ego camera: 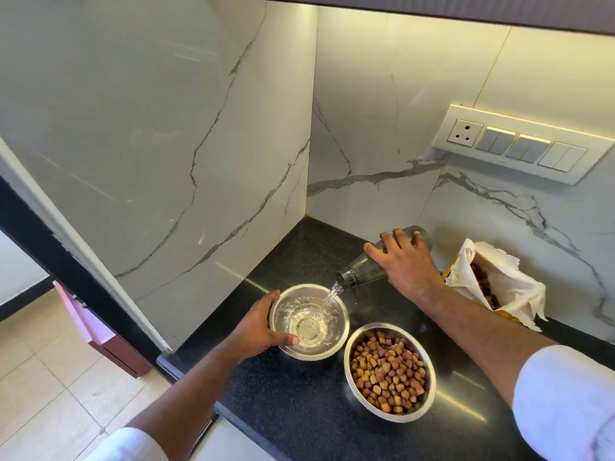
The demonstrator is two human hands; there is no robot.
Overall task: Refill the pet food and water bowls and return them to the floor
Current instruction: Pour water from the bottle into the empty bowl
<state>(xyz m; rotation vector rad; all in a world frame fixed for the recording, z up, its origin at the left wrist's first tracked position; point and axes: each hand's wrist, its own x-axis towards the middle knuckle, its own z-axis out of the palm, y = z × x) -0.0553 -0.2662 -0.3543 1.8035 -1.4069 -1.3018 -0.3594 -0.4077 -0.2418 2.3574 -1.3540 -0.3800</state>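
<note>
Two steel bowls stand on the black countertop (299, 404). The water bowl (339, 314) is at the left, partly filled with clear water. My left hand (256, 327) grips its left rim, thumb over the near edge. My right hand (407, 264) holds a dark green glass bottle (361, 272) tipped down to the left, and a stream of water runs from its mouth into the bowl. The food bowl (389, 372) sits to the right and nearer, full of brown kibble.
An open kibble bag (499, 287) with a torn white top leans at the back right. Marble walls close the corner at the left and behind. A switch panel (522, 144) is on the back wall. The counter edge drops to a tiled floor (50, 377) at the left.
</note>
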